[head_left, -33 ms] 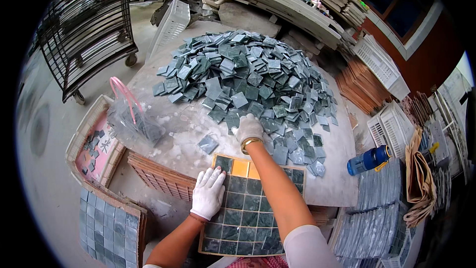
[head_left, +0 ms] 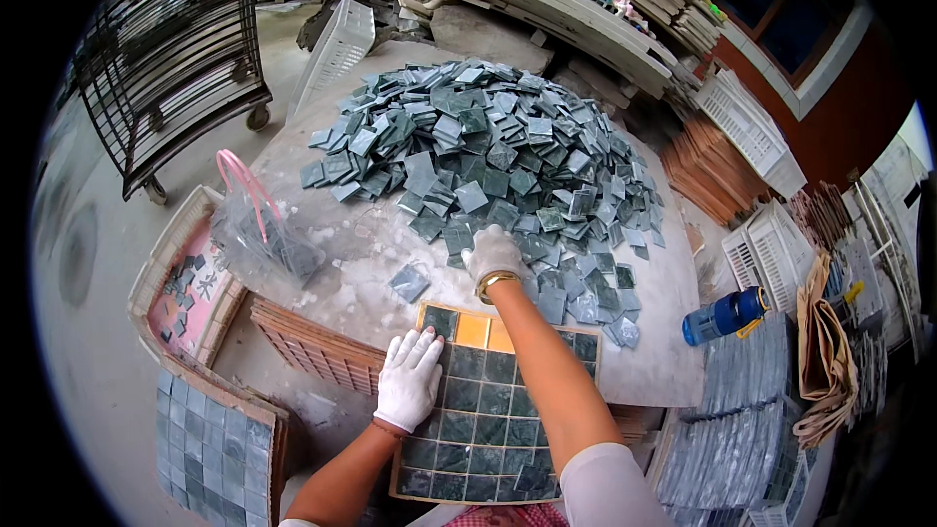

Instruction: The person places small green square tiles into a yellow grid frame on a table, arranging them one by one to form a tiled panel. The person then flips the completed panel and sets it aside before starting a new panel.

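A wooden-edged grid tray (head_left: pixel 413 483) lies before me, most of its squares filled with dark green stone tiles (head_left: pixel 468 363). Bare yellow squares (head_left: pixel 474 331) show in its far row, partly under my right forearm. My left hand (head_left: pixel 410 381), in a white glove, rests flat on the tray's left side, fingers stretched out. Beyond the tray, my gloved right hand (head_left: pixel 496 254) reaches to the near edge of a big heap of loose tiles (head_left: pixel 488 156). Its fingers curl downward, and whatever they hold is hidden. One loose tile (head_left: pixel 409 283) lies apart on the table, left of that hand.
A clear bag with pink handles (head_left: pixel 268 244) and a crate with tile pieces (head_left: pixel 146 317) stand left. Stacked brown trays (head_left: pixel 312 346) lean beside the table (head_left: pixel 673 351). At right are a blue bottle (head_left: pixel 724 316) and tile stacks (head_left: pixel 722 459). A wheeled rack (head_left: pixel 176 88) stands far left.
My right hand has shifted slightly to the right and toward me at the heap's edge. The left hand and the tray look unmoved.
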The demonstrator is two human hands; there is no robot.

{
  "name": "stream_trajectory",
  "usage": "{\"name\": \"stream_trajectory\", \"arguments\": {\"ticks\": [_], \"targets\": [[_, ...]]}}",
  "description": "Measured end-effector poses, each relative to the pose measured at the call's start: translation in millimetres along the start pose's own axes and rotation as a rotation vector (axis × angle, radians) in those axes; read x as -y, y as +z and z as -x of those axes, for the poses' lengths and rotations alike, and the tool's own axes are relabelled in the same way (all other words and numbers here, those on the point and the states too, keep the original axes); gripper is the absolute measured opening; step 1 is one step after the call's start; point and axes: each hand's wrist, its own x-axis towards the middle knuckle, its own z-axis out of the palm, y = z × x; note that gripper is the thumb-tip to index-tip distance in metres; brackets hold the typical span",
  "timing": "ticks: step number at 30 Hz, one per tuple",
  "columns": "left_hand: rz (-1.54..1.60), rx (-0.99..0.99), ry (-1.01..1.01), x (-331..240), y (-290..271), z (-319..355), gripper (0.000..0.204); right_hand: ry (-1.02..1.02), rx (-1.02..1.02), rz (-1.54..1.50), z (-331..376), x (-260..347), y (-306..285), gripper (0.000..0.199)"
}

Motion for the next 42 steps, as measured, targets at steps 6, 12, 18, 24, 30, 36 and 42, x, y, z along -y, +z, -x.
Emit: {"name": "stream_trajectory", "arguments": {"ticks": [6,12,18,24,30,36,42], "targets": [[-0.031,-0.017,0.006,-1,3,0,0.041,-0.134,-0.111,-0.259,3,-20,10,0.046],[-0.016,-0.008,0.011,3,2,-2,0.039,-0.305,0.049,0.013,-7,9,11,0.06],[0.013,-0.041,-0.015,3,-1,0,0.038,-0.207,0.06,-0.107,-8,2,-11,0.057],[0.055,-0.051,-0.023,1,2,0,0.037,-0.528,-0.028,-0.177,51,-49,-6,0.064],[0.064,-0.075,-0.015,1,1,0,0.037,-0.443,0.065,-0.343,104,-55,2,0.059],[0.031,-0.061,0.001,1,3,0,0.037,-0.454,0.013,-0.463,107,-49,21,0.042],[0.013,-0.037,0.011,0,4,-3,0.036,-0.327,0.164,-0.732,118,-60,0,0.056]]}}
